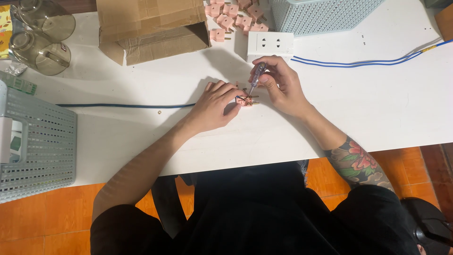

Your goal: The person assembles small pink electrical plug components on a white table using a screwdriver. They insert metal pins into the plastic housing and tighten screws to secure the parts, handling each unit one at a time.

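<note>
A home workbench for small electrical assembly: a white worktop (377,113) on orange floor tiles (47,222), with pink plugs (233,16), baskets (37,141), a socket (270,45).

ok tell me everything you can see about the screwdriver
The screwdriver is small, with a clear, see-through handle that looks like plastic and a thin metal shaft. It stands steeply, tilted slightly, handle up and tip down. The right hand grips the handle between its fingers. The tip meets the pink plug, which the left hand pins to the white table. The exact tip is too small to make out.
</note>
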